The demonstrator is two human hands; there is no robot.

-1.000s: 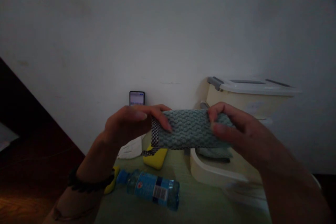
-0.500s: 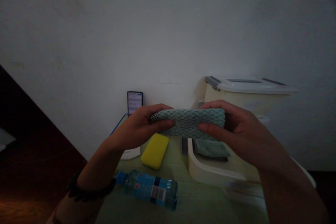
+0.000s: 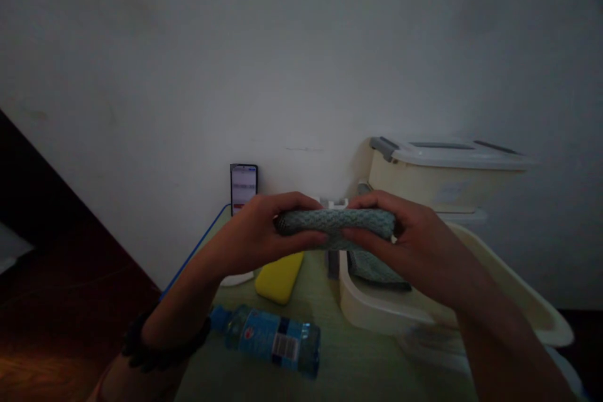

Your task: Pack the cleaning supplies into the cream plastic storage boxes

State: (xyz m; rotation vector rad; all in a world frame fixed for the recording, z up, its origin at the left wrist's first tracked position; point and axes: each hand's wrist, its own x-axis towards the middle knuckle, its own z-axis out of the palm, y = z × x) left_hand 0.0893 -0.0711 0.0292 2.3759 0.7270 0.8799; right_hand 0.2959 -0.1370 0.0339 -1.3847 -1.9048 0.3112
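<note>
A folded grey-green textured cloth (image 3: 336,221) is held up in the air, level between both hands. My left hand (image 3: 268,226) pinches its left end, thumb in front and fingers behind. On the other end my right hand (image 3: 400,226) grips it the same way. Below the right hand, a similar grey-green cloth (image 3: 377,273) lies inside an open cream plastic bin (image 3: 377,315), partly hidden by that hand. Beneath the left hand, a yellow sponge-like block (image 3: 279,279) rests on the table.
A plastic bottle with a blue label (image 3: 268,338) lies on its side on the green table (image 3: 235,377). A phone (image 3: 244,187) leans upright at the wall. Behind the open bin stands a lidded cream box (image 3: 424,182). Something white (image 3: 236,279) lies left of the yellow block.
The cloth has come down slightly and tipped, so it now shows a narrower, rolled-looking edge. Both thumbs have moved closer together along it.
</note>
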